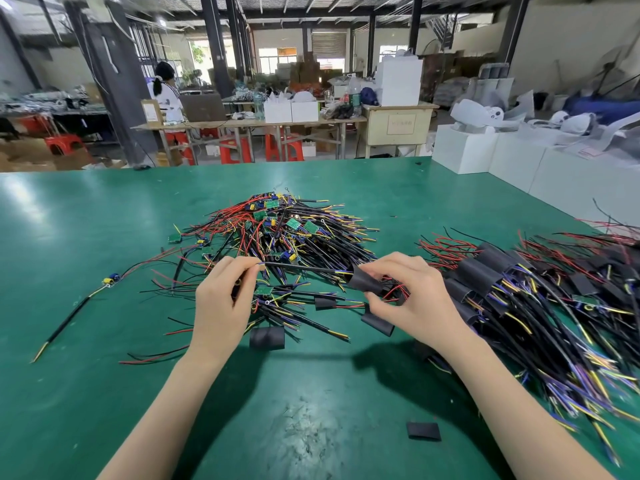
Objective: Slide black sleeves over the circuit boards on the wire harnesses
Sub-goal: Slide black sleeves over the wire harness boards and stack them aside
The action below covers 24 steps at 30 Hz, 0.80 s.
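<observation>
1. A green work table fills the lower two thirds of the frame in a cluttered workshop; its bare stretch at bottom centre holds only one loose flat black sleeve.
2. Just above it, both forearms reach in. The left hand pinches a black harness cable between thumb and fingertips, the other fingers curled.
3. The right hand grips a black sleeve, fingers curled round it, with red wires poking out of its right end. The cable runs into its left end, so this sleeve looks partway on; whether the board is covered I cannot tell.
4. More spare sleeves lie flat between the hands.
5. At right, a pile of sleeved harnesses looks like finished work.
6. At centre, farther off, a heap of unsleeved harnesses with bare green circuit boards shows plenty left.
7. Open room lies at left and bottom centre; the table's far edge is well beyond the heap, with white boxes at upper right.
</observation>
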Tool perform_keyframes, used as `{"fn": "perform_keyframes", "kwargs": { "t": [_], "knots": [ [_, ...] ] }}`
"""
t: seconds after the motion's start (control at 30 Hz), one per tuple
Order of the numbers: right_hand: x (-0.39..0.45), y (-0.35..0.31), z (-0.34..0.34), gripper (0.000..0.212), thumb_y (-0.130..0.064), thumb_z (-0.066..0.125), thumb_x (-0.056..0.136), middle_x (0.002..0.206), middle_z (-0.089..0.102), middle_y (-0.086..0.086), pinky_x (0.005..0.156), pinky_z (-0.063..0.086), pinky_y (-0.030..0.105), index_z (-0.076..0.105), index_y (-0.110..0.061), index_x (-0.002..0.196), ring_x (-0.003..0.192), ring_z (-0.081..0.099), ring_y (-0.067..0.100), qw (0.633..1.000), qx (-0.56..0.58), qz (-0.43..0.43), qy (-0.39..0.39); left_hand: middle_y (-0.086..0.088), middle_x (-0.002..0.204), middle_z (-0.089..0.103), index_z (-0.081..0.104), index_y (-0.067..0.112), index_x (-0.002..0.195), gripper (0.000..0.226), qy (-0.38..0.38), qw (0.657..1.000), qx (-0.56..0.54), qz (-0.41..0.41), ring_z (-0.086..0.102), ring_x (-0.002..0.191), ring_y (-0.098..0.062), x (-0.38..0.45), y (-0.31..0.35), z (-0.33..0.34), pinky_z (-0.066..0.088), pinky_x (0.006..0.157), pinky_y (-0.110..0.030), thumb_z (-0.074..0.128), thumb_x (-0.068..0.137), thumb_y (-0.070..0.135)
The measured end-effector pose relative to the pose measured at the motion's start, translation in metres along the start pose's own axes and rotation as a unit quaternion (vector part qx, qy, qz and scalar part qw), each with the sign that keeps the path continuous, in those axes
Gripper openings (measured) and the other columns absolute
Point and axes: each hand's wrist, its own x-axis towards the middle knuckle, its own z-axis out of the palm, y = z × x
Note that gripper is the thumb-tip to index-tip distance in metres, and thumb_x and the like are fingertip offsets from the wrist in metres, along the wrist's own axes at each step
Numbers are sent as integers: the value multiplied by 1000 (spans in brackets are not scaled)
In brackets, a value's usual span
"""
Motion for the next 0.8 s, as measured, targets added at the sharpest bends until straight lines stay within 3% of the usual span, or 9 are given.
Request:
{"fn": "perform_keyframes", "kwargs": {
  "t": [0.2, 0.37, 0.53, 0.63, 0.8],
  "knots": [
    [-1, 3, 4, 35, -10, 76, 66, 91, 67, -6, 79, 33, 23, 72, -15, 100, 86, 59, 10, 998, -54, 15, -2, -1, 89, 64, 70, 6, 98, 12, -15, 999, -25, 30, 57, 82, -9, 1, 7, -3, 41, 78, -13, 59, 93, 4],
    [-1, 5, 3, 31, -16, 73, 66, 86, 67, -4, 79, 42, 34, 72, -16, 96, 81, 63, 18, 996, -42, 67, 31, 2, 88, 62, 71, 5, 98, 13, -29, 998, -42, 43, 57, 83, -8, 1, 13, -5, 41, 78, -14, 60, 92, 3],
    [-1, 7, 0, 33, -13, 75, 66, 90, 66, -6, 82, 45, 41, 71, -16, 99, 85, 62, 16, 998, -26, 56, 28, 2, 90, 62, 71, 7, 98, 14, -41, 997, -55, 32, 59, 86, -8, 2, 11, -7, 41, 80, -15, 59, 92, 1],
    [-2, 8, 3, 37, -9, 78, 66, 93, 66, -8, 85, 41, 34, 70, -16, 102, 89, 60, 11, 999, -27, 33, 12, 2, 91, 63, 71, 9, 98, 15, -54, 996, -68, 16, 59, 88, -8, 3, 11, -7, 41, 81, -16, 58, 93, 2],
    [-3, 3, 7, 34, -18, 72, 68, 94, 67, -9, 83, 34, 27, 71, -17, 102, 90, 56, 6, 999, -43, 14, -30, 2, 93, 64, 72, 10, 98, 16, -57, 995, -82, 8, 60, 89, -10, 4, 12, -9, 41, 81, -16, 58, 93, 2]
  ]
}}
